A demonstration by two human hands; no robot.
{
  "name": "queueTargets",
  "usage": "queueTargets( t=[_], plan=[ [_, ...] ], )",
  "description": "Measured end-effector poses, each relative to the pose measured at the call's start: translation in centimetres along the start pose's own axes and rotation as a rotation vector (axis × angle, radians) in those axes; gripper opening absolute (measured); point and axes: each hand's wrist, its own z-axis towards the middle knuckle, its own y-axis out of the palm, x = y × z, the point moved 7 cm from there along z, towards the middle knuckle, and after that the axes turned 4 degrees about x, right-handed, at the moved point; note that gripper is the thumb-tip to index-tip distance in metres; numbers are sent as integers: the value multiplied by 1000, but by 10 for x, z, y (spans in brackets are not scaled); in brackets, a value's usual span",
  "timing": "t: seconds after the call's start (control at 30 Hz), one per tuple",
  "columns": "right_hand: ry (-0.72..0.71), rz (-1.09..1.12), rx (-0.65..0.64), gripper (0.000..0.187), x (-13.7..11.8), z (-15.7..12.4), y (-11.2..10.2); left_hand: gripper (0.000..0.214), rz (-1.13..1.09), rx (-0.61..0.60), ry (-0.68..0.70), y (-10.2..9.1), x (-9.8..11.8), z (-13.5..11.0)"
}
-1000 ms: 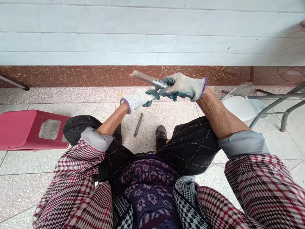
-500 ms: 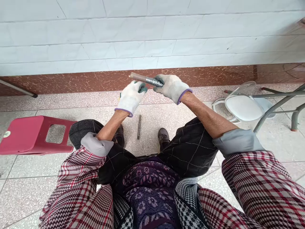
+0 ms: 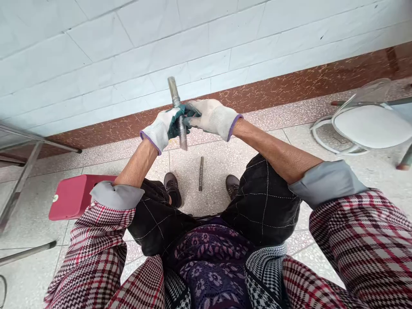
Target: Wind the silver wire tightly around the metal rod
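Note:
A wire-wound rod [image 3: 174,91], brownish grey with a silvery ridged coil along its middle, is held in front of the wall, tilted steeply and blurred at its lower end. My left hand [image 3: 165,125], in a white knitted glove with a green palm and purple cuff, is closed around its middle. My right hand [image 3: 210,117], gloved alike, has its thumb and fingers on the coil from the other side; part of their grip is hidden. A second dark ridged rod [image 3: 201,174] lies on the floor between my shoes.
A red plastic stool [image 3: 72,195] stands at left, partly behind my sleeve. Metal legs [image 3: 25,184] rise beside it. At right are a white-seated chair [image 3: 375,124] and a green-grey leg [image 3: 405,159]. The tiled wall [image 3: 206,43] with a red-brown skirting [image 3: 273,103] runs ahead.
The rod has swung from nearly level to steep, and my left hand has closed on it. My right hand has shifted left along with it. The view has turned and tilted.

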Motion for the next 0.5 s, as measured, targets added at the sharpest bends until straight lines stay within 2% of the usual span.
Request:
queueTargets(
  t=[0.1,0.23,0.3,0.37,0.43,0.5],
  plan=[
    [86,164,62,37,24,7,-11,10,-63,-8,-59,-6,-8,-3],
    [230,244,149,44,61,20,-10,13,-31,-6,2,-7,-12,-2],
    [258,244,98,50,71,26,2,19,-40,-37,27,-3,-12,0],
    [265,262,-5,54,70,30,19,18,-39,-72,52,0,-9,3],
    [245,310,-110,44,62,28,33,15,-24,-96,77,0,-5,5],
    [196,414,-190,23,49,24,42,17,6,-106,85,-6,-3,7]
  ],
)
